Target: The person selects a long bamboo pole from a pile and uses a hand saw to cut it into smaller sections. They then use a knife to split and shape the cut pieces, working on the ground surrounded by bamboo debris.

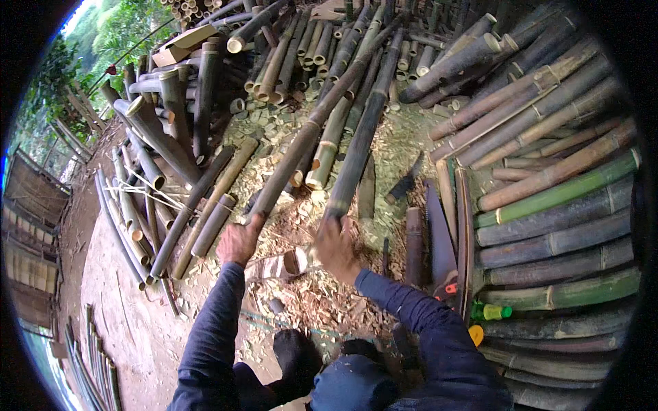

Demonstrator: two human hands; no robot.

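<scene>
My left hand (238, 242) is closed around the near end of a long brown bamboo pole (295, 147), which slants away toward the far stacks. To its right, a darker bamboo pole (363, 140) runs nearly parallel. My right hand (334, 251) is at this pole's near end, closed on it, though motion blurs the fingers. Between and just below my hands, a short pale bamboo piece (291, 262) with an open end lies on the shavings. A shorter bamboo pole (327, 154) with a cut end rests between the two long ones.
Wood chips (295, 305) cover the ground around my feet. On the right lie a saw (439, 229) with a red handle, a green bottle (492, 312) and rows of bamboo poles (555, 243). More poles (199, 209) lean and lie at left. Cut bamboo (319, 44) is stacked at the back.
</scene>
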